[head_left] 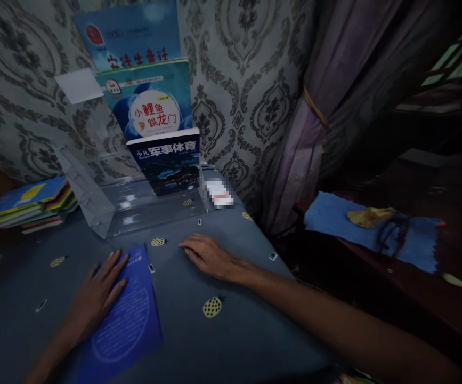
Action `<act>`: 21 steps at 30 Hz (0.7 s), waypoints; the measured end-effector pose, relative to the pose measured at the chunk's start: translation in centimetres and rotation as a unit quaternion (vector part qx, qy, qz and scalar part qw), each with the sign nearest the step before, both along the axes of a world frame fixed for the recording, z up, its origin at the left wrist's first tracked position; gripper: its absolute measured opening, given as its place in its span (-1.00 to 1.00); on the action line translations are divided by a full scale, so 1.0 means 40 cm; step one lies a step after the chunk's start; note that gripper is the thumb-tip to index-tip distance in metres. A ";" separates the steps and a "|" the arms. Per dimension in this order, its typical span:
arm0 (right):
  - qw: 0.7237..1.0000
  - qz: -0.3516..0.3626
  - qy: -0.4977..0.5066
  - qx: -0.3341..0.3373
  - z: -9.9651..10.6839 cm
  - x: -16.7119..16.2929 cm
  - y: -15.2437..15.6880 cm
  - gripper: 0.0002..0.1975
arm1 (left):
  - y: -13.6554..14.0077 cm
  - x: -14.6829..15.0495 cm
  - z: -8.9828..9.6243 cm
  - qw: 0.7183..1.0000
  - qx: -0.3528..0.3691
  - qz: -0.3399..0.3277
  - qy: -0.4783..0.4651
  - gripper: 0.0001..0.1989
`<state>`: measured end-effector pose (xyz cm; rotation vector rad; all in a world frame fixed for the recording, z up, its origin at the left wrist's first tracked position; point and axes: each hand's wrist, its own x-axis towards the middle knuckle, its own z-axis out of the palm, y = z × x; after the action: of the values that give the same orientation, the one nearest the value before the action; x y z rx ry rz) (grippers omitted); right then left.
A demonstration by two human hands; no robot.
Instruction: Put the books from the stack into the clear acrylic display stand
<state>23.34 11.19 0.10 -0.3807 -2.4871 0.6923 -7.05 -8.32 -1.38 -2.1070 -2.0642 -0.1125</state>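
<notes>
My left hand [100, 290] lies with its fingers spread on a blue booklet [129, 320], which has pale printing and a curved line on its cover. To the right of the booklet, my right hand [204, 256] rests on the patterned tablecloth [250, 314], its fingers loosely bent and nothing seen in them. Behind both hands stands a clear plastic stepped rack [90, 194]. Three books lean in its right part: a dark blue one [169, 165] in front, a teal one [151, 104] behind it, and a light blue one [130, 34] at the back.
A stack of books [26, 200] lies at the left of the rack. Beside the rack's right end is a small white packet [219, 194], partly blurred. A purple curtain [306, 128] hangs at the right, near a dark red surface with a blue cloth [334, 218].
</notes>
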 end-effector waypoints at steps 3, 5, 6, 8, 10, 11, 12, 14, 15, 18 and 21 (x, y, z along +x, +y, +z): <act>1.000 0.000 0.004 0.004 0.003 0.002 -0.001 -0.73 | 0.022 0.047 0.009 1.000 -0.011 -0.029 -0.005 -0.40; 1.000 -0.002 0.004 0.007 0.006 0.003 -0.002 -0.73 | 0.039 0.079 0.013 0.999 -0.010 -0.047 -0.008 -0.40; 1.000 -0.002 0.004 0.007 0.008 0.004 -0.002 -0.73 | 0.048 0.095 0.015 0.998 -0.008 -0.055 -0.010 -0.40; 1.000 -0.005 0.005 0.007 0.011 0.005 -0.002 -0.72 | 0.066 0.125 0.021 0.998 -0.007 -0.067 -0.014 -0.40; 1.000 -0.008 0.005 0.006 0.014 0.006 -0.002 -0.71 | 0.084 0.152 0.028 0.997 -0.017 -0.079 -0.020 -0.40; 1.000 -0.010 0.006 0.006 0.015 0.007 -0.002 -0.71 | 0.093 0.164 0.032 0.996 -0.024 -0.086 -0.025 -0.40; 1.000 -0.010 0.007 0.006 0.016 0.007 -0.001 -0.71 | 0.102 0.175 0.035 0.995 -0.032 -0.092 -0.029 -0.39; 1.000 -0.008 0.012 0.005 0.016 0.007 0.000 -0.71 | 0.120 0.195 0.040 0.993 -0.044 -0.106 -0.038 -0.40; 1.000 -0.009 0.016 0.005 0.016 0.008 0.000 -0.72 | 0.130 0.204 0.041 0.992 -0.048 -0.113 -0.042 -0.40; 0.999 -0.009 0.034 0.014 0.015 0.008 0.002 -0.71 | 0.160 0.234 0.041 0.988 -0.056 -0.134 -0.054 -0.42; 0.998 -0.005 0.053 0.024 0.017 0.008 0.002 -0.71 | 0.194 0.269 0.045 0.982 -0.068 -0.165 -0.062 -0.43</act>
<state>23.66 11.27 0.79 -0.3296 -2.3945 0.6303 3.69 -0.57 0.41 -2.5732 -1.8122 -0.1549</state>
